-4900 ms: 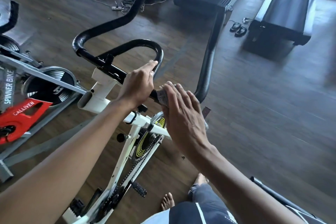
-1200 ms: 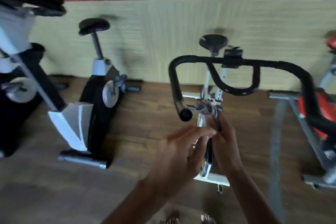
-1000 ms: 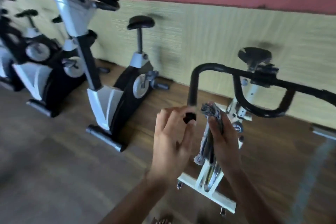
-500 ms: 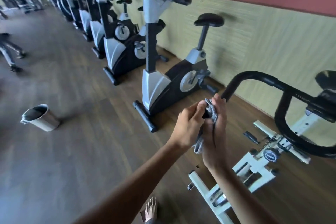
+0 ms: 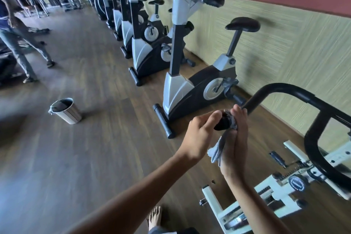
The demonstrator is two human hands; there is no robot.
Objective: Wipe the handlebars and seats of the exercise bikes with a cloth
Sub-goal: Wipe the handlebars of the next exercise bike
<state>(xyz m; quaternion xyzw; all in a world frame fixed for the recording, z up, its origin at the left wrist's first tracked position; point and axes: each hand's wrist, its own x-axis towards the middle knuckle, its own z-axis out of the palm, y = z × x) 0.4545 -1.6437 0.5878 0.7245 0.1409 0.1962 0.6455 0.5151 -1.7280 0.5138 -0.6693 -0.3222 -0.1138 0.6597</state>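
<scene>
A white spin bike (image 5: 281, 186) stands at the lower right, its black handlebar (image 5: 288, 90) curving toward me. My right hand (image 5: 236, 138) presses a grey cloth (image 5: 218, 151) around the handlebar's left end, and a corner of the cloth hangs below. My left hand (image 5: 199, 135) pinches the black tip of that same bar end from the left. The spin bike's own seat is out of view. The nearest upright bike (image 5: 191, 89) has a black seat (image 5: 243, 23).
A row of upright grey-and-black exercise bikes (image 5: 144, 49) runs along the yellow wall (image 5: 296, 43). A metal bucket (image 5: 65, 109) stands on the wooden floor to the left. Another person (image 5: 17, 32) walks at the far left. My bare foot (image 5: 154, 216) shows at the bottom.
I have come round the white spin bike from wiping near the middle of its bar to the left bar end. My view has swung left. Both hands stay at that bar end with the cloth.
</scene>
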